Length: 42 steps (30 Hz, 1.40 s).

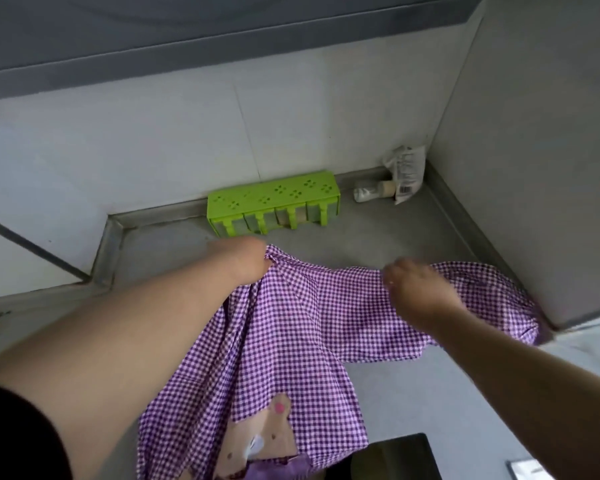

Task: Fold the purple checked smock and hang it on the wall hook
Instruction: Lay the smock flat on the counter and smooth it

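Note:
The purple checked smock (291, 327) lies spread over the grey counter, its lower part with a tan bear patch hanging toward me. My left hand (248, 259) grips a bunched fold at the smock's far left corner. Over the cloth's upper right part, my right hand (418, 289) is blurred, its fingers curled on the fabric at the top edge. One sleeve trails right toward the wall. No wall hook is in view.
A green seasoning box (274, 202) stands against the back wall. A small bottle (371, 193) and a plastic packet (406, 171) lie in the far right corner. A grey wall panel (534, 168) closes the right side. A dark object (402, 455) sits near the front edge.

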### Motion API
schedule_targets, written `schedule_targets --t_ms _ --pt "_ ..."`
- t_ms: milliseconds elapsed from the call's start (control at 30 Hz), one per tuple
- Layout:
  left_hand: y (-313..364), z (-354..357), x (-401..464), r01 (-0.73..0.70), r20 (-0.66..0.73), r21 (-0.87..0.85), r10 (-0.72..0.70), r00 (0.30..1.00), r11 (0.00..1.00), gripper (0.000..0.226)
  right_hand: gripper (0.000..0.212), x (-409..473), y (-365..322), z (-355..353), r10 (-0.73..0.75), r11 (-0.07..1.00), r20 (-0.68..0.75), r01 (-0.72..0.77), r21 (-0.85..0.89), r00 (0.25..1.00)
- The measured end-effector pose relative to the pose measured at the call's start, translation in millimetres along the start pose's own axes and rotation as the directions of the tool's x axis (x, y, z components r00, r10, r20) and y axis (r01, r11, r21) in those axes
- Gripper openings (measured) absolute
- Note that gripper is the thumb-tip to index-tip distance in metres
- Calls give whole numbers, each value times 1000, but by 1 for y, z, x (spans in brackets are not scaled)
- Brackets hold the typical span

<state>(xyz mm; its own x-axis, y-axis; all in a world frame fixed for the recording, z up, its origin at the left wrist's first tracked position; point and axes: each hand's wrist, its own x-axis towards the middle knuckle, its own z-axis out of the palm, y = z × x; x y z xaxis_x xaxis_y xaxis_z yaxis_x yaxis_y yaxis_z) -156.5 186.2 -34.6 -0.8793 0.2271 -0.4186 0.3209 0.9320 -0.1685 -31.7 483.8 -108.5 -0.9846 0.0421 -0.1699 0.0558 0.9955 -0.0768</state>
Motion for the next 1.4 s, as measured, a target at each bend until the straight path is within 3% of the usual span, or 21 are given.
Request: schedule_targets --t_ms 100,233,433,500,567,667,733,800,967,1133,1233,1300,1333,1400 --pt "8 2 9 -28 2 -8 28 1000 1000 45 45 -1 -48 26 -137 979 237 96 179 962" --pt "-4 6 16 -33 7 -40 33 999 999 49 66 8 -67 49 -53 983 407 -24 182 912" --pt "-45 23 19 -40 -33 -182 35 999 982 47 87 17 -49 41 221 975 325 -216 -52 919" --pt "-57 28 18 -20 -64 -200 7 998 980 58 86 21 -42 36 353 936 311 -325 -139 883" --pt "-75 35 19 8 -67 -184 -21 998 983 49 80 27 -51 30 384 919 240 -346 -187 891" --pt "-104 49 18 29 -44 -207 -39 998 978 24 65 38 -92 33 86 994 94 -79 -72 992" --pt "-114 56 13 37 -59 -286 -56 997 957 25 70 39 -126 38 -92 995 163 84 60 982" --pt "-127 64 8 50 -68 -358 -79 995 933 25 79 40 -154 48 -112 992 250 93 89 962" --pt "-159 83 -3 139 -11 -430 -160 987 892 37 108 48 -174 60 70 995 338 -40 -95 938" --pt "-202 125 -7 258 204 -333 -198 959 907 35 113 61 -180 60 154 980 346 -98 -173 926" --pt "-205 132 -11 266 196 -401 -202 960 876 28 95 58 -194 61 -102 980 251 141 -141 963" --pt "-199 135 -6 233 155 -525 -177 972 818 32 98 57 -206 62 -337 927 223 364 -93 915" --pt "-196 136 -3 203 130 -592 -156 979 780 34 99 57 -216 63 -397 904 236 422 -65 887" --pt "-188 138 2 149 100 -679 -111 989 719 31 91 60 -235 64 -399 915 265 401 50 878"
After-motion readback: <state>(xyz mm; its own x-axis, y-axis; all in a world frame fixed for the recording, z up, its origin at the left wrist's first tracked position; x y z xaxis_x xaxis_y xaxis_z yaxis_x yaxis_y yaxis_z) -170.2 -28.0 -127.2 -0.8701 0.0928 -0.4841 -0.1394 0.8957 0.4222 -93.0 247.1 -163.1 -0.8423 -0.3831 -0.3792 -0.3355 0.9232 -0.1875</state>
